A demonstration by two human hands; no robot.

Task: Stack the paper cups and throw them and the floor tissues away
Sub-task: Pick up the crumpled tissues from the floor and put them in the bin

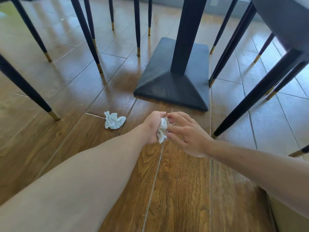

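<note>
My left hand [153, 126] is closed around a crumpled white tissue [162, 130], held just above the wooden floor in front of the table base. My right hand [187, 133] meets it from the right, fingers spread, with the fingertips touching the same tissue. A second crumpled white tissue [113, 120] lies on the floor to the left of my left hand, a short way off. No paper cups are in view.
A black pyramid-shaped table base [173, 84] with a square post stands just beyond my hands. Dark chair legs with gold tips [54, 114] ring the area on the left, at the back and on the right [250, 101]. The floor is glossy brown wood planks.
</note>
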